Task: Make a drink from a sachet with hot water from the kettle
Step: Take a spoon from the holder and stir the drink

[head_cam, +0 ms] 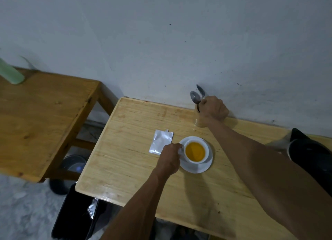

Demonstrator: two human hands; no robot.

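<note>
A white cup full of orange drink stands on a white saucer in the middle of the light wooden table. My left hand grips the cup's handle on its left side. A silver sachet lies flat just left of the saucer. Near the wall, my right hand is closed around the handles of spoons that stand in a clear glass; two spoon bowls stick up above my fist. The black kettle sits at the table's right edge.
A darker wooden table stands to the left with a green bottle on it. A black bin with a scrap of foil sits on the floor by the table's front left corner. A metal pot rests under the left table.
</note>
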